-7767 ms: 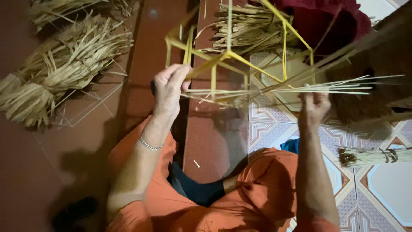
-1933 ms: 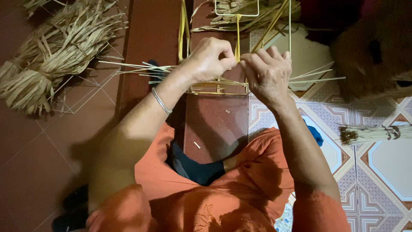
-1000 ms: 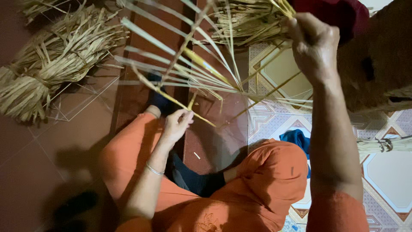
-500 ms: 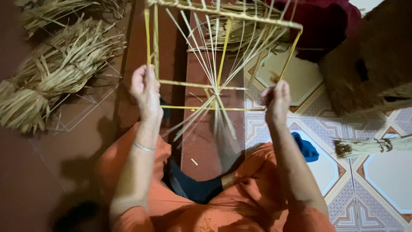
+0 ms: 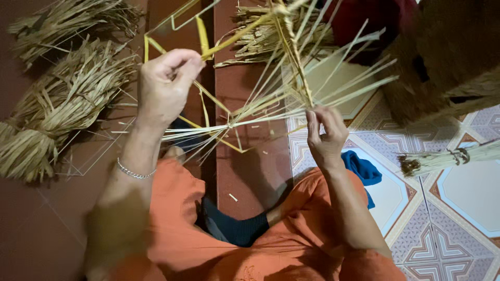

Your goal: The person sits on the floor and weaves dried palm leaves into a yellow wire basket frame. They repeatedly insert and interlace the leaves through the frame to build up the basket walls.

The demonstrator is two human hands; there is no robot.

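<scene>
Dry matt straw frame; glossy ceramic floor tiles (patterned); orange cloth trousers.

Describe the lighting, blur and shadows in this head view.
Head view: dim, warm light; the left hand and its forearm are motion-blurred, the right hand sharper. The straw frame casts soft shadows on the brown floor. The straw bundles at the left edge look soft.

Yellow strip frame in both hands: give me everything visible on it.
The yellow strip frame is an open lattice of thin yellow and pale strips, like split leaf or straw, crossing at a knot near its middle. It is held tilted above the floor and the lap. The left hand pinches a yellow strip at its upper left; the right hand grips pale strips at lower right. Loose ends fan up and right.
</scene>
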